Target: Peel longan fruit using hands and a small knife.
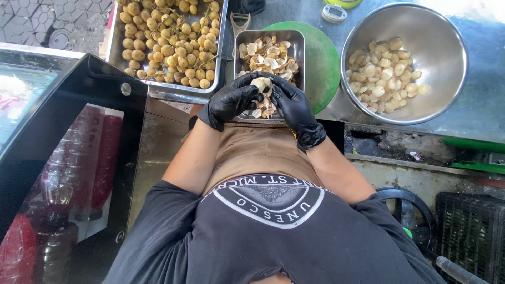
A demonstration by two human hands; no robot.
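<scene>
Both hands wear black gloves and meet over a small steel tray (298, 38) of pale fruit peels. My left hand (231, 100) and my right hand (294, 108) together pinch one small round fruit (260, 84), partly peeled, between the fingertips. A large steel tray (114, 32) heaped with unpeeled tan fruits (168, 42) lies to the left. A round steel bowl (436, 31) at the right holds peeled whitish fruits (386, 73).
A green round board (322, 58) lies under the small tray. A peeler (240, 22) rests behind it. A dark case with red bottles (68, 173) stands at the left. A black crate (471, 231) sits at lower right.
</scene>
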